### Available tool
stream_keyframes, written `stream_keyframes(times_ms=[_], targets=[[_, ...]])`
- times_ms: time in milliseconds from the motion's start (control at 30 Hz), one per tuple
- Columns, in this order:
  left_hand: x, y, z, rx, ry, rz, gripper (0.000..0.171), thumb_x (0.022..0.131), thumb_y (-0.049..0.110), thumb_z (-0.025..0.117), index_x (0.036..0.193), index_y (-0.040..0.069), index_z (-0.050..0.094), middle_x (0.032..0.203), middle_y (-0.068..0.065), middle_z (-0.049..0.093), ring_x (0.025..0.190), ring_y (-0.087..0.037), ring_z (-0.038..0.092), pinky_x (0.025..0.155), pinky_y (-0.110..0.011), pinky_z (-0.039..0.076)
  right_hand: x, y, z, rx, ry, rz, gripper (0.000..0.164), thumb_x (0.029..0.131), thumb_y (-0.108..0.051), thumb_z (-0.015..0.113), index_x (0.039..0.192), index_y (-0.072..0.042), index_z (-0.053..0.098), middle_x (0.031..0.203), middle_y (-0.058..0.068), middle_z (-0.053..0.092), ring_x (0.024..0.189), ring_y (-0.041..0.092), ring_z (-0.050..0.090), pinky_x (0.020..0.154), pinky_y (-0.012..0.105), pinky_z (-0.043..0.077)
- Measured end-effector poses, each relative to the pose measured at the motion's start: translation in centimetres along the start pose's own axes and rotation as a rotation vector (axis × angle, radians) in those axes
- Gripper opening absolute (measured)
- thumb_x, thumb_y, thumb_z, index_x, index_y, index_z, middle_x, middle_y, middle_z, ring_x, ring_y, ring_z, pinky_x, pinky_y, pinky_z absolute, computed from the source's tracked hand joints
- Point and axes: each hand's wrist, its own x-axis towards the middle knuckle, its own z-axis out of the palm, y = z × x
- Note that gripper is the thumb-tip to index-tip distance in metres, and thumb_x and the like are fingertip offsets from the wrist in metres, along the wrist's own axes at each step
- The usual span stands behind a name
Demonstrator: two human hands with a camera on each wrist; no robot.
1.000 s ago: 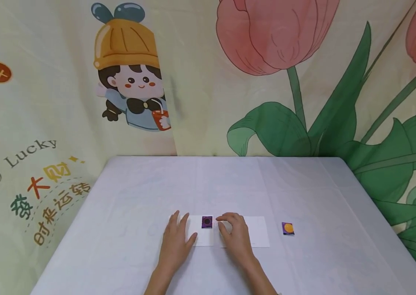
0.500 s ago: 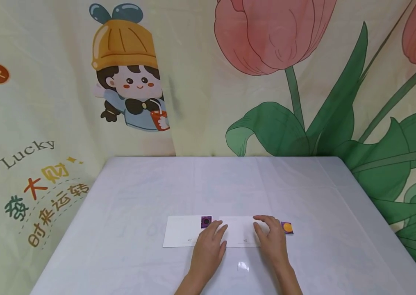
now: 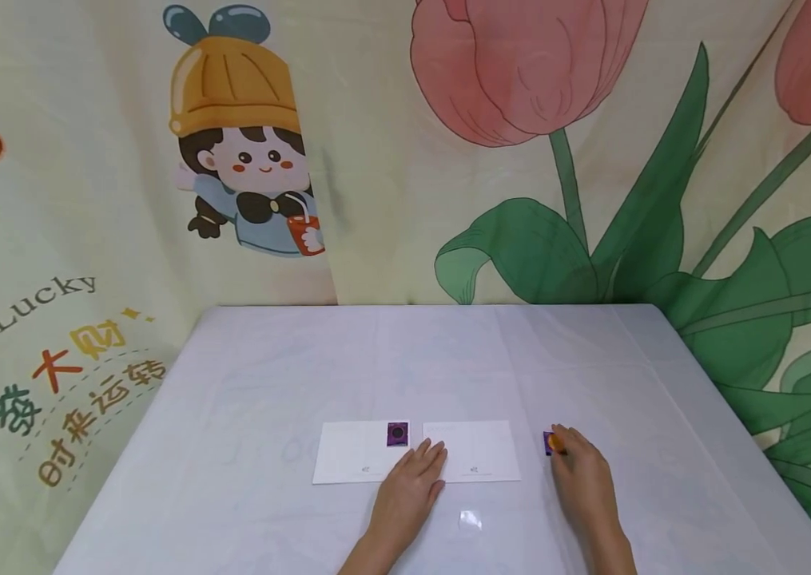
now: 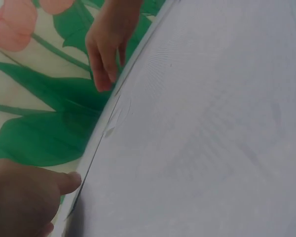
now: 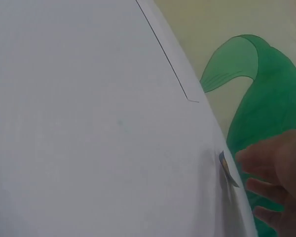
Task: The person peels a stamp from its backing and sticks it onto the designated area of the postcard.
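Two white cards lie side by side on the table, a left card (image 3: pixel 347 455) and a right card (image 3: pixel 484 447). A small purple stamp-like square with a dark disc (image 3: pixel 397 434) sits at the left card's upper right corner. My left hand (image 3: pixel 405 491) rests with straight fingers over the gap between the cards, fingertips on the right card's left edge. To the right, my right hand (image 3: pixel 585 471) reaches its fingertips over a small purple square with an orange disc (image 3: pixel 548 443), partly hidden. In the right wrist view this square (image 5: pixel 227 168) appears tilted near the spread fingers.
A small shiny clear piece (image 3: pixel 471 521) lies in front of the right card. The white-covered table (image 3: pixel 268 367) ends at the back against a printed curtain (image 3: pixel 376 160) with tulips and a cartoon figure.
My left hand has moved right, off the left card to the right card's left edge. My right hand has moved right, from between the cards to the orange-disc square.
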Motion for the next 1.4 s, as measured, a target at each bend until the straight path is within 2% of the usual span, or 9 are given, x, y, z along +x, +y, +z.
stream_keyframes(times_ms=[100,200,433,567,767,867,1133,1400], targets=[[-0.1,0.0,0.2,-0.006,-0.004,0.006,0.04,0.078,0.019,0.072,0.114,0.004,0.064,0.121,-0.007,0.06,0.114,-0.024,0.054,0.092,-0.039,0.043,-0.2,0.4,0.0,-0.028,-0.055,0.01,0.038,0.081,0.001,0.064,0.119,0.002,0.059,0.125,0.018,0.054,0.116,0.041,0.047,0.096,0.055,0.032],[-0.2,0.0,0.3,-0.018,-0.011,0.004,0.039,0.078,0.019,0.072,0.113,0.004,0.065,0.12,-0.007,0.061,0.114,-0.024,0.054,0.092,-0.039,0.043,-0.3,0.9,0.2,-0.06,-0.07,-0.001,0.036,0.081,-0.001,0.067,0.117,0.001,0.061,0.123,0.016,0.056,0.116,0.04,0.048,0.097,0.055,0.031],[-0.3,0.0,0.2,-0.011,-0.042,0.012,0.036,0.08,0.021,0.069,0.113,0.005,0.065,0.119,-0.006,0.061,0.112,-0.024,0.055,0.093,-0.039,0.042,-0.4,1.4,0.4,-0.074,0.013,-0.046,0.034,0.074,-0.001,0.074,0.107,-0.003,0.067,0.111,0.018,0.063,0.105,0.039,0.056,0.089,0.052,0.041],[-0.3,0.0,0.1,-0.008,-0.064,0.003,0.036,0.081,0.021,0.069,0.112,0.004,0.065,0.12,-0.006,0.06,0.113,-0.024,0.055,0.094,-0.039,0.041,-0.4,1.3,0.5,-0.06,0.065,-0.043,0.031,0.07,-0.002,0.077,0.101,-0.004,0.071,0.104,0.024,0.063,0.098,0.041,0.059,0.084,0.053,0.043],[-0.3,0.0,0.2,-0.043,-0.076,-0.024,0.036,0.082,0.021,0.068,0.114,0.004,0.065,0.121,-0.006,0.06,0.114,-0.024,0.054,0.094,-0.038,0.041,-0.4,1.4,0.3,-0.055,0.111,-0.103,0.03,0.066,-0.001,0.08,0.095,-0.003,0.072,0.098,0.025,0.064,0.09,0.041,0.061,0.08,0.053,0.045],[-0.3,0.1,0.2,-0.059,-0.087,-0.038,0.036,0.083,0.021,0.067,0.114,0.004,0.064,0.122,-0.006,0.059,0.115,-0.024,0.053,0.094,-0.038,0.041,-0.5,1.3,0.2,-0.059,0.103,-0.117,0.03,0.066,-0.002,0.08,0.095,-0.003,0.072,0.097,0.025,0.065,0.089,0.041,0.062,0.079,0.052,0.045],[-0.3,0.3,0.1,-0.063,-0.099,-0.047,0.036,0.083,0.02,0.067,0.115,0.004,0.064,0.123,-0.006,0.058,0.115,-0.024,0.053,0.094,-0.039,0.041,-1.1,0.9,-0.2,-0.107,0.012,-0.06,0.024,0.073,-0.009,0.077,0.096,-0.006,0.072,0.102,0.024,0.064,0.094,0.043,0.06,0.083,0.054,0.042],[-0.4,0.4,-0.1,-0.061,-0.092,-0.032,0.037,0.082,0.019,0.068,0.115,0.004,0.063,0.126,-0.008,0.056,0.116,-0.025,0.052,0.094,-0.038,0.041,-2.1,0.4,-0.6,-0.117,0.044,-0.143,0.016,0.072,-0.005,0.076,0.088,-0.009,0.074,0.092,0.019,0.068,0.087,0.036,0.064,0.08,0.051,0.044]])
